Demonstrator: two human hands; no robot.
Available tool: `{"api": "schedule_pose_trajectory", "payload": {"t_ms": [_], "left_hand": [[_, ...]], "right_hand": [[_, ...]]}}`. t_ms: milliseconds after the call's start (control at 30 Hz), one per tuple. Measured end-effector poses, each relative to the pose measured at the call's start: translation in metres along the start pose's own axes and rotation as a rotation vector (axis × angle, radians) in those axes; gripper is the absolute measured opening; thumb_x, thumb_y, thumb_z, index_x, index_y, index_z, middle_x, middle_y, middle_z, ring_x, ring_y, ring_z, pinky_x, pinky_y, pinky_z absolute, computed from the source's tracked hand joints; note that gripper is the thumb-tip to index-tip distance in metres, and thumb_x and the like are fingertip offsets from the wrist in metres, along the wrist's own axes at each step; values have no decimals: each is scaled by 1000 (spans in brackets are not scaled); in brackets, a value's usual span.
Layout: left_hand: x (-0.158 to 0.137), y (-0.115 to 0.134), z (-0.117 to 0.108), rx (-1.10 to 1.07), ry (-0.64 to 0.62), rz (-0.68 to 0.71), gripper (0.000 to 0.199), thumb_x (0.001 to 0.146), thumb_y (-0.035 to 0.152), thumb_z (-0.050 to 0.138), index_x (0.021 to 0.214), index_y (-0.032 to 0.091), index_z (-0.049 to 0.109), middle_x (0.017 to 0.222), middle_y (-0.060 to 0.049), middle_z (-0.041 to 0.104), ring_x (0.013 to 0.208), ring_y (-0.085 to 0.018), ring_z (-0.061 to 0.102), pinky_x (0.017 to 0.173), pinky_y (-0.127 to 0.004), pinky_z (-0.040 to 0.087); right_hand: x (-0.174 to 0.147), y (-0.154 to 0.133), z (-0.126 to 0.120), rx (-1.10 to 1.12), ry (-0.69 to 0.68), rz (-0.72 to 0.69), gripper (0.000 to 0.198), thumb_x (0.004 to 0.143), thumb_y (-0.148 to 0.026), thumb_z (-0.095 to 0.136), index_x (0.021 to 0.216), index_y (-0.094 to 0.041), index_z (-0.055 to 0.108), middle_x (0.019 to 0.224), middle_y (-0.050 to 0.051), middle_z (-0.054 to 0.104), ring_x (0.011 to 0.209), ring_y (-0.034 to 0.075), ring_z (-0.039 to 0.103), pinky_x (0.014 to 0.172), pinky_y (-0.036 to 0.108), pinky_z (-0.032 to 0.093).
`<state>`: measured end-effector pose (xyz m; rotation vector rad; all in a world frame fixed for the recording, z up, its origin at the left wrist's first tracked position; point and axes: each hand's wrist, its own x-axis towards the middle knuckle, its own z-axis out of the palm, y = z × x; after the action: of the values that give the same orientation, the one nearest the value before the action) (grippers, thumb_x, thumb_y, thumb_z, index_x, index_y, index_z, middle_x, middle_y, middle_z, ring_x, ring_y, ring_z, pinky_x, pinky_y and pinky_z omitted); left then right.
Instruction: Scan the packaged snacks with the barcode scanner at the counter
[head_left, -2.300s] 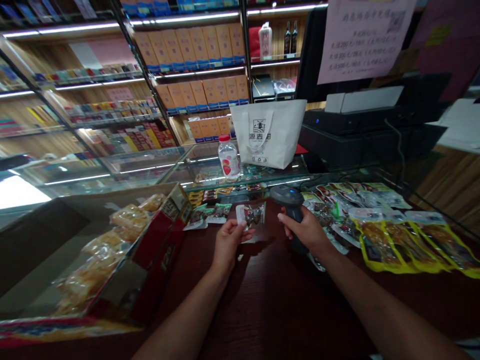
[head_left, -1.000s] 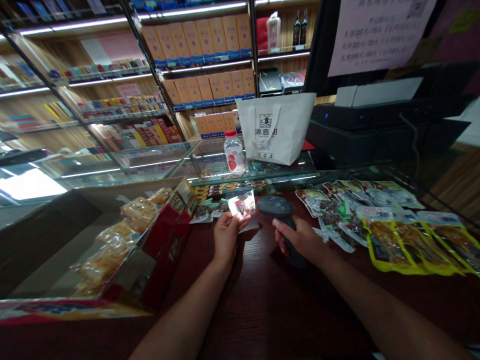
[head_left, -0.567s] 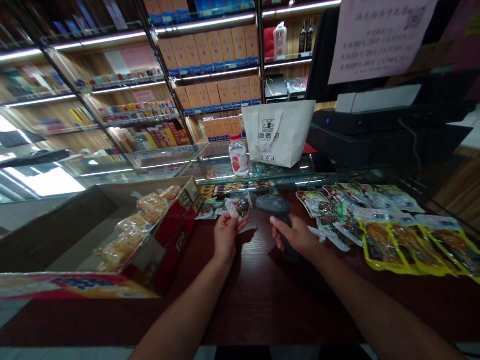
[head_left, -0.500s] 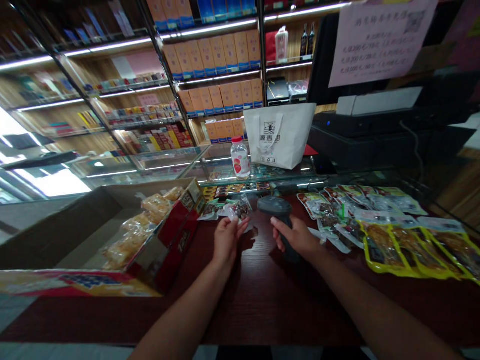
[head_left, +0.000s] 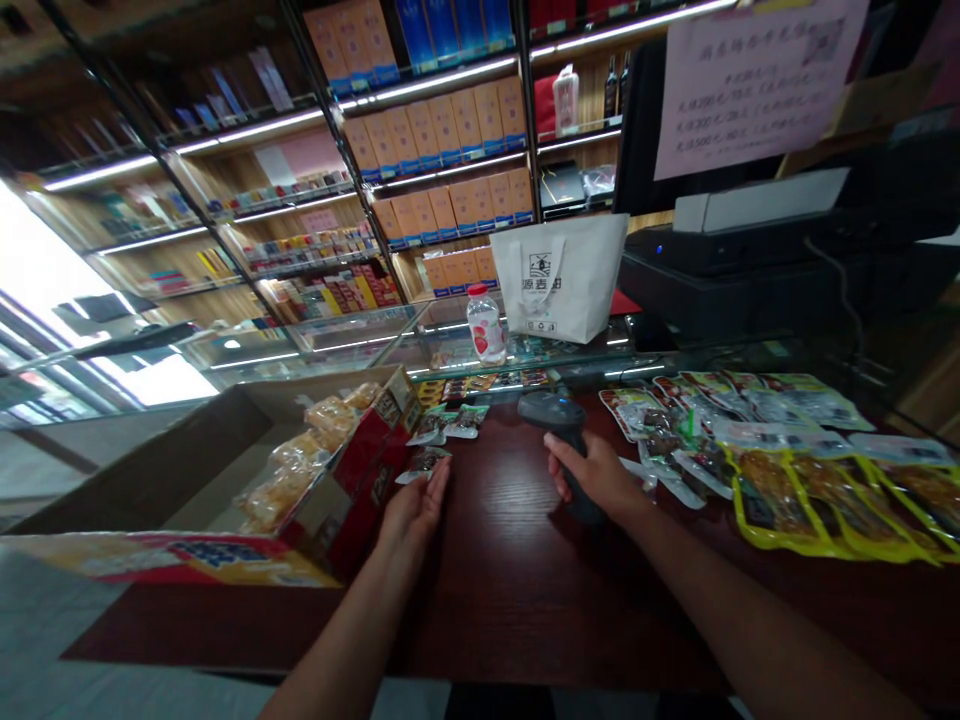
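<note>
My right hand (head_left: 589,475) is wrapped around the handle of a dark grey barcode scanner (head_left: 553,410), its head pointing forward and left above the table. Beside the red side of a carton, my left hand (head_left: 414,512) has its fingers stretched out. A small clear snack packet (head_left: 424,460) with dark contents lies at those fingertips, partly covered by them. Just beyond it, similar small packets (head_left: 466,420) rest on the tabletop. More small packets (head_left: 664,440) lie to the right of the scanner.
An open carton (head_left: 360,455) holding wrapped pastries (head_left: 300,455) stands at left. Yellow-edged food pouches (head_left: 795,495) lie at right. A red-capped bottle (head_left: 487,330) and a white bag (head_left: 566,285) stand on the glass counter, near a black machine (head_left: 750,270).
My left hand has moved left and toward me with a small packet, from near the scanner to beside the carton; its fingers have straightened. My right hand keeps the scanner in nearly the same place.
</note>
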<state>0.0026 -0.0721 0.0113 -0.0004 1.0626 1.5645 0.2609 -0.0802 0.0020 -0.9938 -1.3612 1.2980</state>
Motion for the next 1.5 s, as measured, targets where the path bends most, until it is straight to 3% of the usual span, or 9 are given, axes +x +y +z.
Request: {"api": "schedule_pose_trajectory", "payload": {"t_ms": [333, 433, 533, 667, 833, 967, 1200, 1333, 1500], "left_hand": [[-14, 2, -2, 14, -29, -41, 40, 98, 10, 36, 134, -7, 41, 102, -26, 67, 80, -23, 73, 66, -29, 63], [-32, -24, -6, 121, -103, -40, 27, 96, 9, 43, 120, 0, 50, 110, -25, 65, 94, -24, 72, 78, -32, 62], [-43, -70, 5, 441, -381, -1, 16, 88, 11, 59, 104, 9, 61, 113, -18, 67, 101, -23, 70, 89, -33, 57], [-44, -133, 40, 1072, -793, 376, 36, 76, 32, 75, 106, 14, 67, 110, -15, 68, 107, -29, 64, 99, -45, 48], [-37, -175, 71, 1473, -847, 774, 45, 57, 31, 86, 92, 14, 63, 132, -23, 54, 132, -40, 41, 110, -52, 32], [-28, -171, 73, 1465, -876, 856, 36, 60, 22, 80, 87, 17, 57, 112, -13, 62, 113, -31, 53, 98, -43, 41], [5, -128, 64, 1111, -853, 542, 26, 85, 43, 60, 92, 19, 53, 76, -2, 66, 66, -16, 59, 63, -26, 43], [16, -112, 61, 1099, -725, 693, 29, 88, 44, 58, 75, 19, 52, 66, 2, 57, 63, -14, 51, 62, -24, 40], [7, -108, 63, 1086, -774, 742, 30, 90, 44, 56, 75, 19, 56, 69, 1, 59, 66, -14, 53, 64, -23, 40]], "right_hand": [[5, -8, -10, 136, 47, -22, 47, 82, -61, 64, 69, -16, 58, 47, 1, 57, 37, 12, 50, 37, 22, 40], [4, -22, -19, 224, 80, -63, 45, 80, -61, 66, 86, -17, 59, 59, -1, 60, 41, 11, 52, 38, 22, 41], [0, -39, -32, 293, 100, -102, 49, 78, -62, 67, 96, -18, 58, 67, -2, 60, 43, 10, 52, 39, 22, 40], [-7, -58, -51, 355, 141, -145, 47, 78, -61, 66, 97, -19, 57, 68, -3, 59, 44, 9, 49, 39, 21, 38], [-18, -73, -65, 353, 210, -207, 43, 79, -56, 68, 98, -19, 57, 68, -2, 60, 44, 9, 49, 39, 21, 39], [-17, -70, -69, 257, 236, -217, 42, 78, -55, 71, 93, -18, 58, 66, -2, 60, 43, 10, 50, 38, 22, 39], [5, -25, -68, 189, 257, -82, 46, 77, -62, 67, 87, -19, 57, 63, -1, 60, 42, 11, 50, 39, 24, 40], [10, 0, -63, 100, 274, -15, 45, 76, -60, 71, 87, -18, 56, 58, -2, 59, 40, 11, 50, 39, 24, 41], [4, 13, -60, -28, 331, 49, 43, 71, -44, 80, 97, -19, 56, 59, -4, 60, 40, 12, 51, 40, 24, 42]]}}
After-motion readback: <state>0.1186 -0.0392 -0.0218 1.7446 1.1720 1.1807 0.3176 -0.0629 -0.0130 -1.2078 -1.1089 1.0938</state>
